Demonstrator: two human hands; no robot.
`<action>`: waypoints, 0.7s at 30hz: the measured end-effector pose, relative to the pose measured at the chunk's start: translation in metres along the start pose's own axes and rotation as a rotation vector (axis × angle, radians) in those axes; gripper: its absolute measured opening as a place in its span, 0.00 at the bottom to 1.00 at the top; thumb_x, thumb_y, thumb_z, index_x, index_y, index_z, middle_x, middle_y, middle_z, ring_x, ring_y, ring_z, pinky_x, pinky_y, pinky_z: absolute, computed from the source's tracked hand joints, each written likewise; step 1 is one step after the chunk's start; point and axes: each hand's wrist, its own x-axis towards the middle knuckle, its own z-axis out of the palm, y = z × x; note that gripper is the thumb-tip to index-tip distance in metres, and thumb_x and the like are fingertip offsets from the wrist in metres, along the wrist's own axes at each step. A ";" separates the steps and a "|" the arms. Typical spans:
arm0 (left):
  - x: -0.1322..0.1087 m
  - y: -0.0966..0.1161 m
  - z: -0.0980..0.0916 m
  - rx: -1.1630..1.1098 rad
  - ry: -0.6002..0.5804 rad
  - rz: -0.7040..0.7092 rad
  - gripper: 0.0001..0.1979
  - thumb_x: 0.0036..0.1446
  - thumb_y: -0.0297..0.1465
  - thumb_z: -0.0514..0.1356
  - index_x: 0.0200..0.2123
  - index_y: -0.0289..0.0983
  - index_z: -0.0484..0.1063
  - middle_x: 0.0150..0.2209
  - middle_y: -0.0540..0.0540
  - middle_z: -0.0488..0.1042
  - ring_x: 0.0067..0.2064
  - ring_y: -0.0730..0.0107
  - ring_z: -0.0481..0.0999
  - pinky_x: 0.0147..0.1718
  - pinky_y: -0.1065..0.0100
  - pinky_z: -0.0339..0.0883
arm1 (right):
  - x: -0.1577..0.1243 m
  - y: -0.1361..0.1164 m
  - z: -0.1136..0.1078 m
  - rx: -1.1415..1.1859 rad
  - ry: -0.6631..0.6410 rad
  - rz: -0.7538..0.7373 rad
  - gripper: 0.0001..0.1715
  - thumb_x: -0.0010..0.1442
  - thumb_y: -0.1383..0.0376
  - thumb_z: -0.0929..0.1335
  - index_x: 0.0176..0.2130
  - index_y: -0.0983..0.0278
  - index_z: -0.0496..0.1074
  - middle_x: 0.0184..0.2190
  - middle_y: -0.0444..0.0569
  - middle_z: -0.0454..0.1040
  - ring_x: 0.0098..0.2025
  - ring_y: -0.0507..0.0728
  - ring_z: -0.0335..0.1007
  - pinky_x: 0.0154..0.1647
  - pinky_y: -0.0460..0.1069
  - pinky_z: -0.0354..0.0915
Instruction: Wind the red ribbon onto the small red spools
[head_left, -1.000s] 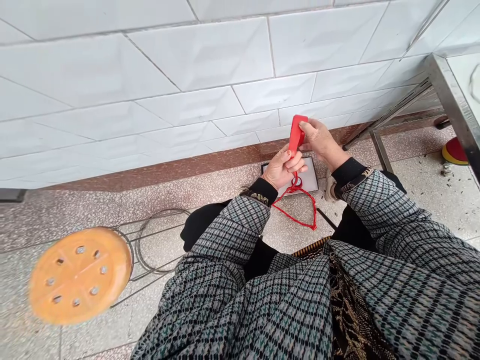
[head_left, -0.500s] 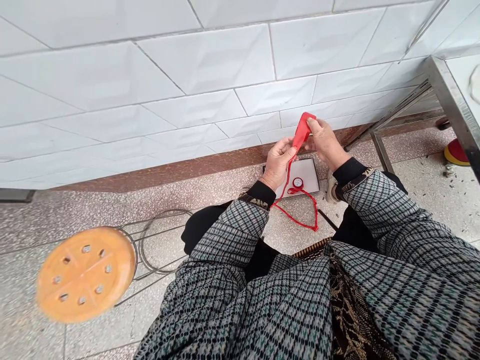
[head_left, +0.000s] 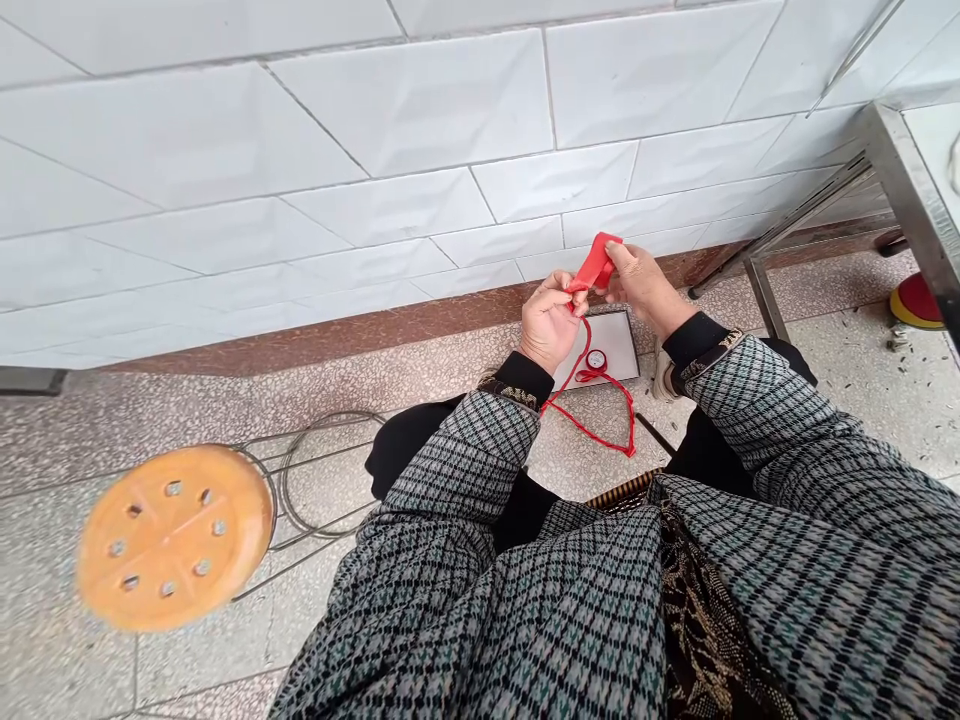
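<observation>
My left hand [head_left: 549,325] and my right hand [head_left: 643,285] are raised in front of my knees, and both pinch a small red piece [head_left: 594,265] between them. A thin red cord [head_left: 596,425] hangs from that piece in a loop down toward the floor. A small round red-and-white thing [head_left: 596,360] dangles on the cord just below my hands. Behind it a white square panel [head_left: 619,335] lies on the floor by the wall.
An orange round stool seat [head_left: 174,535] on a wire frame stands at the lower left. A metal table frame [head_left: 892,170] fills the upper right, with a red and yellow object [head_left: 915,300] under it. A white tiled wall [head_left: 337,170] runs ahead. Debris dots the speckled floor at right.
The red piece has tipped from upright to slanted and low between my hands. My left hand slid up the cord to its lower end, uncovering the round thing on the cord.
</observation>
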 end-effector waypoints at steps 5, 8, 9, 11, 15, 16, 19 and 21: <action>-0.002 0.001 -0.003 -0.045 -0.012 -0.066 0.09 0.46 0.28 0.65 0.30 0.41 0.67 0.28 0.52 0.63 0.25 0.77 0.56 0.23 0.69 0.53 | 0.000 0.001 0.004 0.018 -0.002 0.024 0.17 0.75 0.51 0.69 0.41 0.61 0.66 0.26 0.41 0.72 0.21 0.48 0.71 0.18 0.40 0.62; -0.003 0.001 -0.003 -0.018 -0.010 -0.097 0.10 0.48 0.28 0.68 0.34 0.41 0.72 0.31 0.53 0.68 0.24 0.79 0.54 0.22 0.68 0.50 | 0.002 0.002 0.005 0.028 0.002 0.011 0.16 0.75 0.52 0.69 0.40 0.61 0.67 0.27 0.42 0.73 0.22 0.48 0.71 0.19 0.41 0.64; -0.003 0.001 -0.002 -0.007 -0.011 -0.105 0.11 0.49 0.28 0.69 0.36 0.41 0.74 0.31 0.53 0.69 0.24 0.80 0.54 0.22 0.68 0.50 | 0.003 0.001 0.005 0.033 0.007 0.001 0.16 0.75 0.53 0.68 0.41 0.61 0.67 0.28 0.43 0.74 0.22 0.48 0.71 0.20 0.42 0.65; -0.002 0.001 -0.001 0.016 -0.015 -0.119 0.13 0.50 0.27 0.71 0.40 0.42 0.77 0.31 0.53 0.71 0.23 0.80 0.55 0.22 0.68 0.51 | 0.005 0.001 0.005 0.039 0.027 -0.014 0.15 0.75 0.52 0.68 0.42 0.61 0.68 0.28 0.43 0.74 0.24 0.50 0.72 0.21 0.43 0.66; -0.001 0.002 -0.002 0.075 -0.022 -0.132 0.11 0.54 0.28 0.74 0.39 0.40 0.78 0.27 0.56 0.69 0.22 0.82 0.57 0.25 0.69 0.56 | 0.007 0.000 0.004 0.034 0.041 -0.013 0.15 0.75 0.53 0.68 0.42 0.60 0.68 0.28 0.44 0.74 0.25 0.52 0.72 0.23 0.45 0.68; -0.001 0.002 -0.003 0.089 -0.015 -0.128 0.10 0.55 0.28 0.75 0.37 0.40 0.78 0.26 0.56 0.69 0.22 0.81 0.58 0.26 0.69 0.58 | 0.007 0.000 0.004 0.030 0.039 -0.012 0.15 0.75 0.53 0.68 0.42 0.60 0.68 0.28 0.44 0.74 0.25 0.52 0.72 0.23 0.45 0.68; 0.000 0.003 -0.007 0.115 0.013 -0.062 0.12 0.55 0.31 0.76 0.30 0.39 0.75 0.28 0.53 0.71 0.27 0.79 0.67 0.30 0.70 0.64 | 0.007 0.000 0.004 0.019 0.038 -0.012 0.15 0.76 0.53 0.66 0.42 0.60 0.67 0.27 0.43 0.73 0.24 0.50 0.71 0.21 0.43 0.66; 0.000 0.003 -0.009 0.118 0.015 0.022 0.16 0.52 0.32 0.77 0.25 0.38 0.71 0.33 0.50 0.75 0.32 0.77 0.70 0.32 0.70 0.66 | 0.006 0.001 0.005 0.014 0.034 -0.012 0.16 0.76 0.52 0.66 0.41 0.60 0.67 0.27 0.43 0.72 0.23 0.49 0.71 0.20 0.42 0.64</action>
